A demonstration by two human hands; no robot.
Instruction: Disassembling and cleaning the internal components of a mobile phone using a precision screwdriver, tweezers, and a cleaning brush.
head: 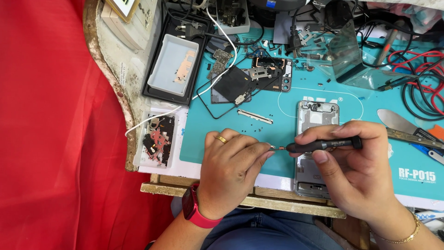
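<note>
Left hand (pixel 230 172) pinched together at thumb and forefinger on a tiny copper-coloured part (pixel 273 147), held just above the teal work mat (pixel 286 111) near its front edge. Right hand (pixel 352 163) wrapped shut around a black precision screwdriver (pixel 323 145), held level with its tip touching or almost touching the small part; impossible to tell whether the bit is actually seated. Behind the right hand, flat on the mat, an opened silver phone frame (pixel 317 113), lower half hidden under the fingers. Farther back, a dark phone body with loose shields and boards (pixel 252 78), a thin metal strip (pixel 255 116), and at far left a tray with a clear lid (pixel 173 65). For clean work here, probably best to keep both wrists braced on the bench edge, hold the part low over the mat so a slip drops it where it can be found, line the driver straight with the part rather than at an angle, and use light pressure only. Likely risks: flicking the part out of the pinch, or losing it among the loose pieces nearby.
</note>
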